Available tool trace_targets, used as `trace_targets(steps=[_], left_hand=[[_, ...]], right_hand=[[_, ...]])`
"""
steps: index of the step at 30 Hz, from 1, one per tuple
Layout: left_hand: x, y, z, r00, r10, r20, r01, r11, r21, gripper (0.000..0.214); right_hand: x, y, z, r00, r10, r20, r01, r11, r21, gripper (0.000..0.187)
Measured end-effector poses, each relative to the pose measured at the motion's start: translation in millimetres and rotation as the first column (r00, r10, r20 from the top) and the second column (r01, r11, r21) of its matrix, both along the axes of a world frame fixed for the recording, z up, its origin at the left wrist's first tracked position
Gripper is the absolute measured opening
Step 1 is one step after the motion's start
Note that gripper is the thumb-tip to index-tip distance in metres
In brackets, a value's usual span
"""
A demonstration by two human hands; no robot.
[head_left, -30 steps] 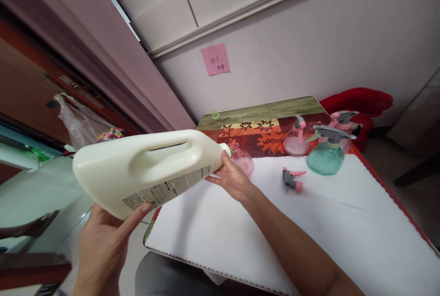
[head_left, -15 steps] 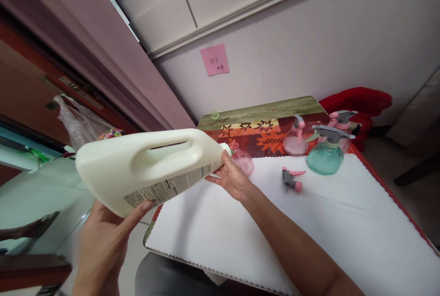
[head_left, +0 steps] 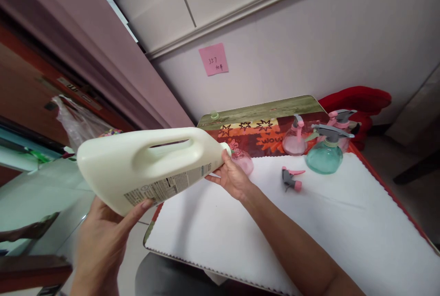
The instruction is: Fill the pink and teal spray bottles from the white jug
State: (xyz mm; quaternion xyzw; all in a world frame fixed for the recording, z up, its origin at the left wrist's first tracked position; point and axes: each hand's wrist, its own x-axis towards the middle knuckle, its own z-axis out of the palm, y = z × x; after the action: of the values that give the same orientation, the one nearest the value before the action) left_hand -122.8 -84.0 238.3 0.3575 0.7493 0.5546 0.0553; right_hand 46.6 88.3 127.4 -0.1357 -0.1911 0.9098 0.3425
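Jug: large, pale cream-green plastic, built-in handle (head_left: 113, 163); tilted onto its side in the air, its mouth to the right, at the neck of the open pink bottle (head_left: 243, 162).
Left grip (head_left: 106, 234): spread under the base end, thumb pressed to the label side, bearing the weight.
Right grip (head_left: 233, 177): closed about the jug's neck, thumb uppermost, some fingers hidden.
Step in hand: judged to be a pour from jug to bottle; no flow can be made out, and whether the mouth touches the bottle cannot be told.
Next move: judged to call for a steady neck over the opening and the base raised little by little, with a watch on the bottle's level.
Loose part: grey-and-pink trigger head with clear tube (head_left: 292, 179), lying on the white-covered tabletop (head_left: 223, 241).
Neighbouring stock: teal spray bottle (head_left: 324, 158), upright, fitted with its own trigger.
Jug label: dense small print (head_left: 165, 188), too fine to read; brand not legible.
Wall note: pink paper (head_left: 213, 59), handwritten "357", smaller characters beneath, uncertain.
Printed pattern: "WOW" lettering (head_left: 271, 141) on the uncovered back strip.
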Motion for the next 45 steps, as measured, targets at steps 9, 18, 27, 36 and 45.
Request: trace_targets(steps=[9,18,27,36,45], left_hand=[[7,3,4.1,1.0,-0.003,0.018,0.003,1.0,-0.001,0.078],[7,3,7.1,0.999,0.031,-0.011,-0.032,0.998,-0.045,0.077],[10,6,11.9,0.996,0.037,-0.082,-0.043,0.997,-0.066,0.072],[11,9,13.3,0.998,0.013,-0.058,-0.014,1.0,-0.027,0.073],[11,10,15.3,0.998,-0.016,-0.064,0.014,1.0,-0.026,0.074]], right_hand=[[-1,1,-2.2,1.0,0.003,-0.019,-0.003,1.0,-0.005,0.053],[-2,1,-4.4,1.0,0.004,-0.025,-0.004,1.0,-0.002,0.055],[-1,2,-3.1,1.0,-0.002,-0.026,0.001,1.0,-0.013,0.054],[-1,2,-2.8,1.0,-0.007,-0.027,0.007,1.0,-0.011,0.054],[-1,3,-2.8,0.999,-0.009,-0.033,0.008,1.0,-0.01,0.055]])
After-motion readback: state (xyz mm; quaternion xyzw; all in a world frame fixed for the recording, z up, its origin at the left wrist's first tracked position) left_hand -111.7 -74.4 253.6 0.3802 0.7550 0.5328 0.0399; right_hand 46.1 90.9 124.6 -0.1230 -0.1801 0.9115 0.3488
